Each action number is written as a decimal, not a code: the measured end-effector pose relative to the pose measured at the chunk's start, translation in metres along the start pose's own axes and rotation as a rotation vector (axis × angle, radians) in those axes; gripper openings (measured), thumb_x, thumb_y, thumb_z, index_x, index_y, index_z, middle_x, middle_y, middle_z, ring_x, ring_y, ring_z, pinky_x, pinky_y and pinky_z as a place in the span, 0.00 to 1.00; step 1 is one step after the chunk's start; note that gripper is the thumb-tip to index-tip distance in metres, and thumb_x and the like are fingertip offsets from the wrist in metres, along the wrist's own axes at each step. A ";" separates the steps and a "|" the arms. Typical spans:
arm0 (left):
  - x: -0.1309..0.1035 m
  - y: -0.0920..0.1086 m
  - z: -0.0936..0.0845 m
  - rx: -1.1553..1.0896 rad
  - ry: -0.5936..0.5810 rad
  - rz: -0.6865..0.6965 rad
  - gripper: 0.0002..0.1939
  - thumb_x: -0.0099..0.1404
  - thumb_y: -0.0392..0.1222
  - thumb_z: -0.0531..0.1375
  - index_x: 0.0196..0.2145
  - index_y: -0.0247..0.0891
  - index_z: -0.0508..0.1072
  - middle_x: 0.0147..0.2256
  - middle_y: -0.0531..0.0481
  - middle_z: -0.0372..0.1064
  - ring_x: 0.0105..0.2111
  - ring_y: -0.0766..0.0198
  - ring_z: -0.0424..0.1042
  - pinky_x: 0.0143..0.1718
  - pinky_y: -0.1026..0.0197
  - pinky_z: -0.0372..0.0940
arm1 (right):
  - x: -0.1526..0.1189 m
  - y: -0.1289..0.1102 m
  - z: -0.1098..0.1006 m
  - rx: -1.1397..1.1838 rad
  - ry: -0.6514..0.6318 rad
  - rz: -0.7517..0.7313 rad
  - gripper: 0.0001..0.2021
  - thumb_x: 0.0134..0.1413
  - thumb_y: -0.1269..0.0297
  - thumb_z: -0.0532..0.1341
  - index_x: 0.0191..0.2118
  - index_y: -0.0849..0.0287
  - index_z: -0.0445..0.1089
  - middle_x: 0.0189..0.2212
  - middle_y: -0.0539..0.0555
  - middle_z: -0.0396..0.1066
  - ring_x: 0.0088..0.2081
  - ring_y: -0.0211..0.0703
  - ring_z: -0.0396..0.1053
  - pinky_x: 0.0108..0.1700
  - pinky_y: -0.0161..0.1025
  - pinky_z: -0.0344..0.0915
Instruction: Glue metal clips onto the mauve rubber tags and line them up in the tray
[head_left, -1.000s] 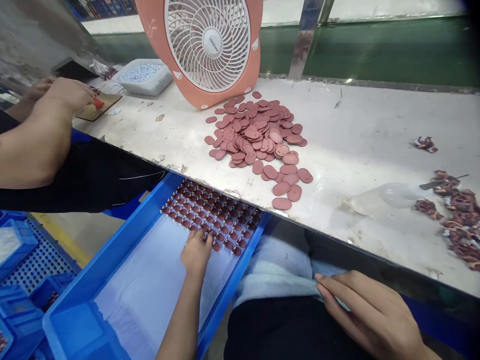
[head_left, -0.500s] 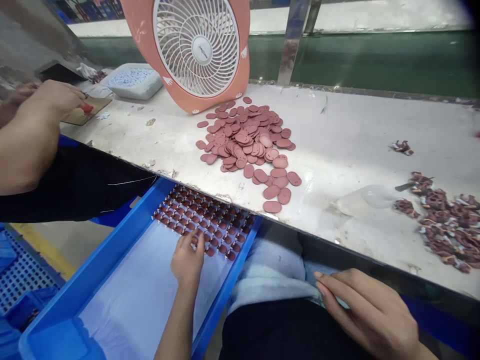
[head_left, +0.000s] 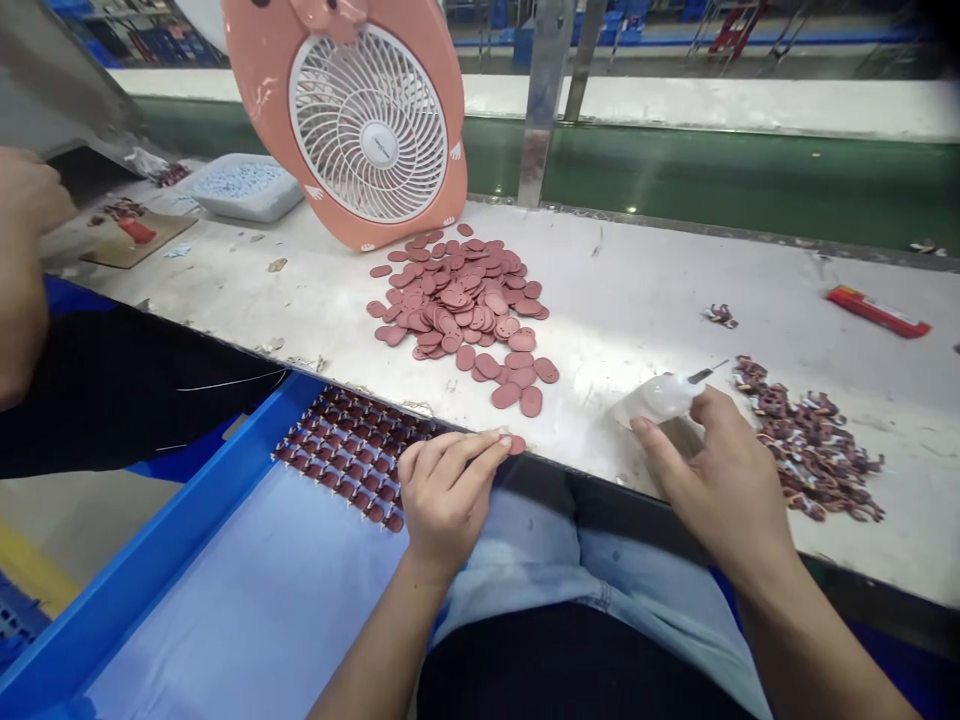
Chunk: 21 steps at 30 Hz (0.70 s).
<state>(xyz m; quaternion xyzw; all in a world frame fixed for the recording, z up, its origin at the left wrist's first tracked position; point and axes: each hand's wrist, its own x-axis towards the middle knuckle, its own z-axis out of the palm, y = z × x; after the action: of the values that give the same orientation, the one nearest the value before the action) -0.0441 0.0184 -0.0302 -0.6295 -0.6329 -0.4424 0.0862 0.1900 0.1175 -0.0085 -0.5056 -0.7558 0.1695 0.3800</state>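
My left hand [head_left: 450,490] is at the table's front edge, its fingertips closed on a flat reddish-brown oval piece [head_left: 516,445]. My right hand [head_left: 720,470] is around a translucent squeeze bottle [head_left: 660,398] with a thin needle tip, thumb on the near side and fingers partly hidden behind. A heap of similar oval pieces [head_left: 465,300] lies on the table beyond my left hand. Right of the bottle is a pile of small dark brown parts [head_left: 817,450]. Below my left hand, rows of assembled brown pieces [head_left: 345,450] lie in a blue tray [head_left: 150,590] lined with pale sheeting.
An orange fan [head_left: 375,140] stands behind the heap. A shallow tub of pale bits [head_left: 244,190] is at the back left. Another person's arm [head_left: 19,280] reaches in at left, near a board with a red item [head_left: 136,230]. A red packet [head_left: 877,310] lies at right.
My left hand has left the rows in the tray and come to the table edge, now holding an oval piece. My right hand has moved from above my lap onto the bottle. The view has shifted.
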 end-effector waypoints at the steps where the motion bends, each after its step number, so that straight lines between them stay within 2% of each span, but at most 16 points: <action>1: 0.000 0.008 -0.003 -0.142 -0.023 -0.151 0.11 0.63 0.34 0.63 0.40 0.48 0.80 0.37 0.54 0.80 0.39 0.62 0.74 0.46 0.56 0.61 | -0.001 -0.002 0.001 0.077 0.002 0.012 0.23 0.64 0.45 0.60 0.50 0.61 0.63 0.41 0.61 0.65 0.43 0.58 0.64 0.44 0.49 0.61; 3: 0.001 0.028 -0.009 -0.528 -0.122 -0.576 0.06 0.64 0.41 0.63 0.38 0.45 0.81 0.35 0.51 0.80 0.37 0.61 0.75 0.42 0.58 0.65 | -0.006 -0.009 0.002 0.265 -0.024 0.014 0.19 0.68 0.50 0.54 0.53 0.60 0.57 0.39 0.59 0.65 0.39 0.51 0.66 0.41 0.45 0.65; 5: 0.002 0.048 -0.014 -0.879 -0.224 -0.964 0.09 0.60 0.47 0.65 0.35 0.42 0.81 0.33 0.49 0.79 0.32 0.63 0.75 0.35 0.62 0.67 | -0.014 -0.019 0.001 0.488 -0.121 0.030 0.17 0.69 0.53 0.47 0.54 0.60 0.52 0.34 0.56 0.64 0.30 0.44 0.66 0.30 0.38 0.67; 7: 0.003 0.064 -0.017 -1.092 -0.292 -1.198 0.12 0.56 0.50 0.68 0.33 0.40 0.81 0.30 0.49 0.78 0.28 0.66 0.73 0.29 0.65 0.66 | -0.021 -0.033 0.001 0.667 -0.254 0.063 0.17 0.69 0.52 0.49 0.52 0.60 0.54 0.29 0.52 0.61 0.22 0.38 0.61 0.20 0.31 0.61; 8: 0.002 0.069 -0.017 -1.155 -0.318 -1.255 0.12 0.54 0.50 0.70 0.32 0.39 0.81 0.28 0.49 0.77 0.27 0.67 0.72 0.28 0.66 0.65 | -0.024 -0.040 0.000 0.731 -0.314 0.087 0.16 0.68 0.53 0.53 0.50 0.61 0.57 0.28 0.51 0.61 0.21 0.36 0.60 0.19 0.29 0.59; 10: 0.000 0.076 -0.018 -1.231 -0.370 -1.286 0.11 0.53 0.48 0.71 0.29 0.39 0.80 0.26 0.50 0.76 0.26 0.67 0.72 0.27 0.67 0.64 | -0.028 -0.052 -0.002 0.841 -0.422 0.134 0.14 0.65 0.57 0.61 0.45 0.61 0.59 0.29 0.50 0.61 0.23 0.35 0.63 0.22 0.27 0.63; 12: -0.002 0.079 -0.017 -1.282 -0.421 -1.270 0.10 0.52 0.48 0.71 0.28 0.39 0.80 0.24 0.50 0.75 0.26 0.68 0.71 0.28 0.68 0.64 | -0.030 -0.060 -0.006 0.950 -0.517 0.174 0.13 0.65 0.58 0.61 0.43 0.60 0.56 0.29 0.50 0.62 0.27 0.37 0.68 0.28 0.29 0.68; 14: -0.004 0.080 -0.016 -1.344 -0.457 -1.266 0.13 0.50 0.50 0.72 0.27 0.39 0.79 0.23 0.50 0.74 0.25 0.68 0.69 0.27 0.67 0.64 | -0.031 -0.063 -0.011 1.040 -0.593 0.202 0.15 0.67 0.55 0.59 0.43 0.58 0.54 0.29 0.49 0.62 0.27 0.38 0.68 0.29 0.31 0.69; 17: -0.005 0.080 -0.011 -1.414 -0.515 -1.298 0.17 0.45 0.54 0.74 0.25 0.39 0.78 0.19 0.52 0.70 0.21 0.69 0.67 0.25 0.68 0.62 | -0.032 -0.061 -0.018 1.063 -0.620 0.246 0.19 0.62 0.50 0.63 0.41 0.58 0.56 0.31 0.49 0.62 0.27 0.35 0.65 0.28 0.28 0.65; 21: -0.006 0.078 -0.002 -1.420 -0.651 -1.317 0.19 0.40 0.52 0.75 0.26 0.39 0.78 0.19 0.54 0.67 0.19 0.70 0.64 0.19 0.69 0.61 | -0.035 -0.054 -0.021 0.979 -0.561 0.294 0.23 0.52 0.47 0.69 0.38 0.59 0.61 0.31 0.48 0.61 0.30 0.35 0.61 0.30 0.27 0.60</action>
<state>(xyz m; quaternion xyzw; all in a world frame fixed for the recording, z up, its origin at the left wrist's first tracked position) 0.0246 -0.0015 0.0024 -0.1521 -0.4376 -0.4824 -0.7434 0.1787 0.0599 0.0258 -0.3065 -0.5832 0.6774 0.3272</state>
